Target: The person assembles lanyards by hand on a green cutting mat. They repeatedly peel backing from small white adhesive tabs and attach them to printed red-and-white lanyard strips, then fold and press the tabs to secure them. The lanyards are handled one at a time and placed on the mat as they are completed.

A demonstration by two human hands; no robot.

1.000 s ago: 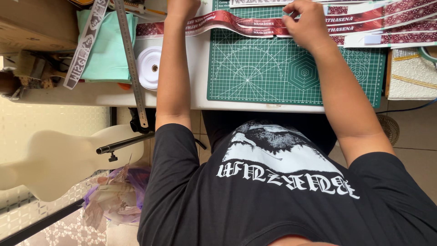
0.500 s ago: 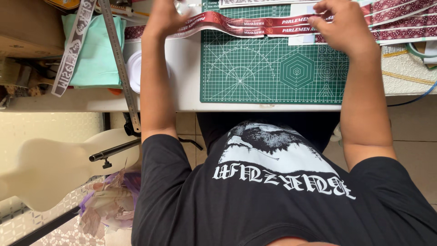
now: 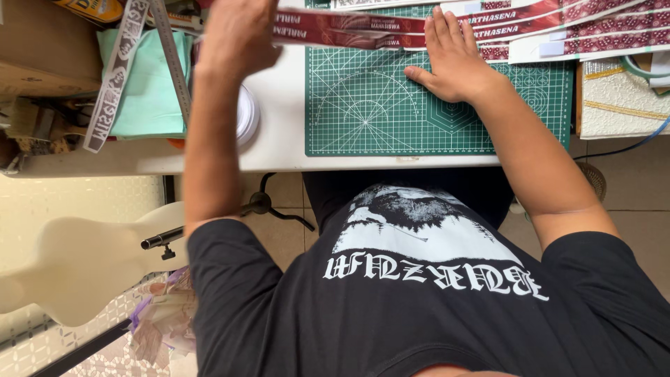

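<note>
Shirt fills the near view, black with a pale print, my arms reaching out from it over the desk. Beside my left arm, below the desk edge, stands a cream mannequin form. On the white desk lies the green cutting mat, marked with a grid and curves. My right hand lies flat on the mat's far part, fingers stretched open and together, their tips touching the dark red ribbon and gripping nothing. My left hand is lifted above the desk at the ribbon's left end; it is blurred, so I cannot tell whether its fingers have hold of the ribbon. Under my left forearm sits a white tape roll. Left of it a metal ruler lies across mint green cloth. More patterned red ribbons lie at the mat's far right.
</note>
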